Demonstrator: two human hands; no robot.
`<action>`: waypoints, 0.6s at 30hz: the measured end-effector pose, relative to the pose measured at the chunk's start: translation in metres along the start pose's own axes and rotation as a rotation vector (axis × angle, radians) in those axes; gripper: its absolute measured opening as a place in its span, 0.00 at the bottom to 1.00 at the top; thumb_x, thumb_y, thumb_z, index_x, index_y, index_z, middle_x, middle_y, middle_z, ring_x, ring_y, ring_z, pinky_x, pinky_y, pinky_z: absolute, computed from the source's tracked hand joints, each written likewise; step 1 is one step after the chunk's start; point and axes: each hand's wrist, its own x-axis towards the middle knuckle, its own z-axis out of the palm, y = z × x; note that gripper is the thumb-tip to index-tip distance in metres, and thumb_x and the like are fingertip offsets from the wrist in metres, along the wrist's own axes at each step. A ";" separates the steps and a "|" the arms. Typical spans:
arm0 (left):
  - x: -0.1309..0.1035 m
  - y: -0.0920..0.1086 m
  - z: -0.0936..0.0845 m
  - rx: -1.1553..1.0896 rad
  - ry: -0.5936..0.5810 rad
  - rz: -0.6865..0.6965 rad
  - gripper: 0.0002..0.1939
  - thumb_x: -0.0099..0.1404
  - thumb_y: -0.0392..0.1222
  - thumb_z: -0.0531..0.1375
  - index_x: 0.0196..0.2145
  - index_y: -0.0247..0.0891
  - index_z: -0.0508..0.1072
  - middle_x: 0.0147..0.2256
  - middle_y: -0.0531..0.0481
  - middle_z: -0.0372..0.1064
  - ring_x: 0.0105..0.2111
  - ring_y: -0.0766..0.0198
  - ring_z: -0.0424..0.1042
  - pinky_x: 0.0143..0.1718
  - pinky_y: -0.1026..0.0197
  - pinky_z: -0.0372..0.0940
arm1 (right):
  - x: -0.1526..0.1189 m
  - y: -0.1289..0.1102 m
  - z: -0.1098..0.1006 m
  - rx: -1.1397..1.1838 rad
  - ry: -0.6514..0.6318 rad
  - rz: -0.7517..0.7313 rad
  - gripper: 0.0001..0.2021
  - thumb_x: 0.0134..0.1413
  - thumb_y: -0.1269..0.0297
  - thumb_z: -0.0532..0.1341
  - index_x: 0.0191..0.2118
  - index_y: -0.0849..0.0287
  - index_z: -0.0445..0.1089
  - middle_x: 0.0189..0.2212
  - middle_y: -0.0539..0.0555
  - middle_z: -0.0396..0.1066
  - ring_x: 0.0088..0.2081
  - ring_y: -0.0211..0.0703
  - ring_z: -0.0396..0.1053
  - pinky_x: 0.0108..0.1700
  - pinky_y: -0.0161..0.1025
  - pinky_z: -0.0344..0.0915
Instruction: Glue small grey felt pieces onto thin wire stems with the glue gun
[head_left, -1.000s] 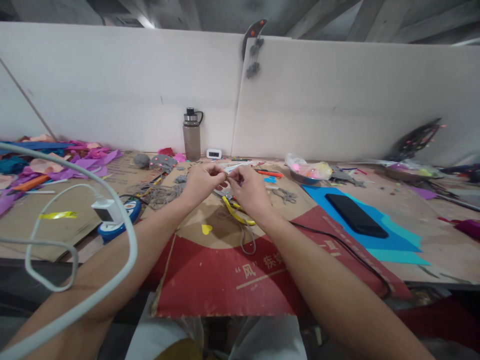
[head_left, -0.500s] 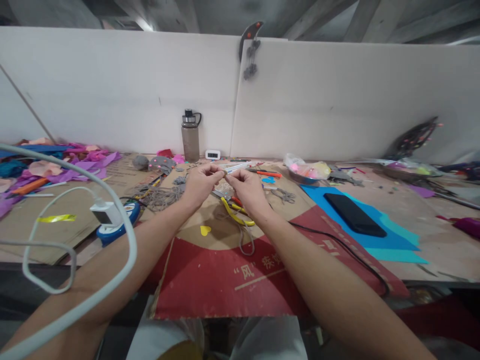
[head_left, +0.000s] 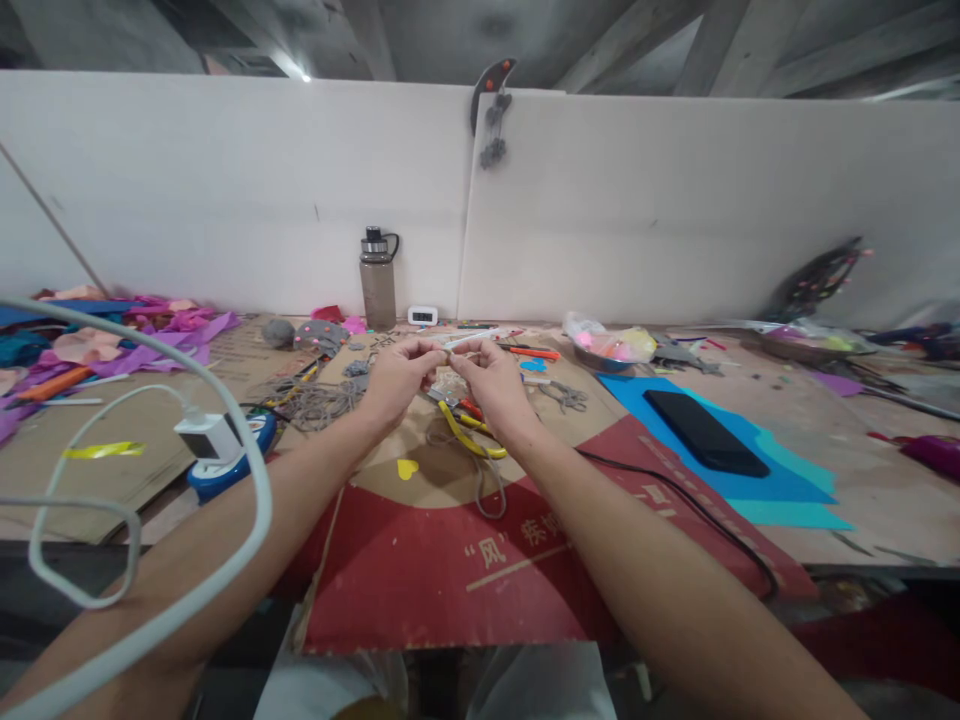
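My left hand [head_left: 400, 380] and my right hand [head_left: 491, 385] meet over the middle of the cardboard sheet [head_left: 450, 570], their fingertips pinched together. Whatever lies between the fingertips is too small to make out. Just below them are pliers with yellow handles [head_left: 466, 438], partly covered by my right hand, with a red-handled tool [head_left: 472, 408] beside them. A loop of grey cord [head_left: 491, 495] trails toward me from the pliers. To the left of my left hand lies a tangle of grey cord [head_left: 319, 400]. A yellow paper heart [head_left: 407, 469] rests nearer to me.
A bottle [head_left: 378, 285] and a small white clock [head_left: 422, 316] stand by the white partition. At right, a black phone [head_left: 705, 430] lies on blue sheets [head_left: 795, 485]. A white cable [head_left: 259, 480] arches across the left foreground. Colourful scraps [head_left: 82, 345] are heaped far left.
The whole view has shifted slightly downward and left in the picture. Both hands stay together; my left fingers have curled slightly more beneath the pinch.
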 end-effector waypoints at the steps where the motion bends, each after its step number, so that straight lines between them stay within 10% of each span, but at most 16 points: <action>1: 0.000 0.000 0.000 -0.017 -0.018 -0.021 0.08 0.52 0.42 0.63 0.26 0.36 0.71 0.17 0.57 0.61 0.17 0.73 0.59 0.20 0.68 0.55 | 0.000 -0.001 -0.001 0.013 0.002 0.006 0.07 0.43 0.60 0.62 0.30 0.57 0.67 0.16 0.42 0.57 0.19 0.33 0.52 0.23 0.33 0.51; 18: 0.004 0.009 -0.008 0.214 -0.188 -0.086 0.07 0.54 0.40 0.63 0.28 0.33 0.75 0.22 0.48 0.73 0.23 0.66 0.74 0.27 0.65 0.68 | -0.004 -0.014 -0.007 -0.281 -0.020 -0.013 0.03 0.41 0.67 0.57 0.23 0.58 0.66 0.19 0.46 0.63 0.23 0.35 0.57 0.28 0.35 0.55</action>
